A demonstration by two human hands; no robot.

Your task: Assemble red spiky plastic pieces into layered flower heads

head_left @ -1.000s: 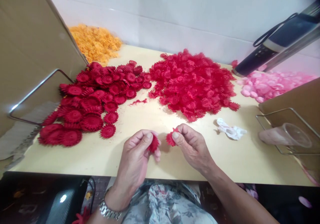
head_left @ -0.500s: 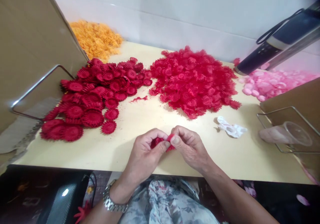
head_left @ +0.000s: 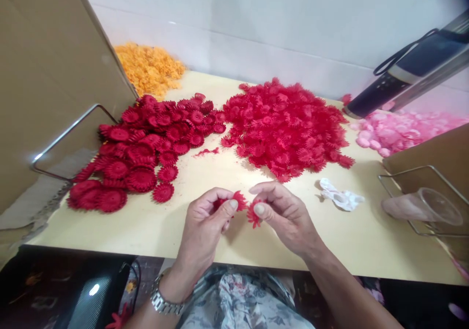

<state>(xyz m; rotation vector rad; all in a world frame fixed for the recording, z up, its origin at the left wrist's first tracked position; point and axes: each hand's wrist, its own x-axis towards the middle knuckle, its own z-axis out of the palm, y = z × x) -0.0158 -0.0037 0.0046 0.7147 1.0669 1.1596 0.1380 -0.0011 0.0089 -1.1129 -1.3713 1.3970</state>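
Cup (head_left: 421,206), clear plastic, leans on its side in a wire frame (head_left: 432,170); its contents are unclear. Near the table's (head_left: 330,251) front edge, left hand (head_left: 207,224) and right hand (head_left: 284,216) each pinch red petal pieces (head_left: 240,202) closed between thumb and fingers.

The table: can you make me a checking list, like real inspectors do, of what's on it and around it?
Surface: pale yellow tabletop, red crumbs near the gap between the red heaps.
Job's things: heap of dark red fringed discs, left; heap of bright red fringed pieces, middle.
Clutter: crumpled white tissue, right; tilted clear plastic cup at a metal wire frame.
Grippers: left hand, grip on a red fringed piece; right hand, grip on another red piece.
Cables: thin black cord below the table's front edge, left.
Surroundings: white wall behind; brown board at left; fluffy orange heap, back left; pink heap, right.
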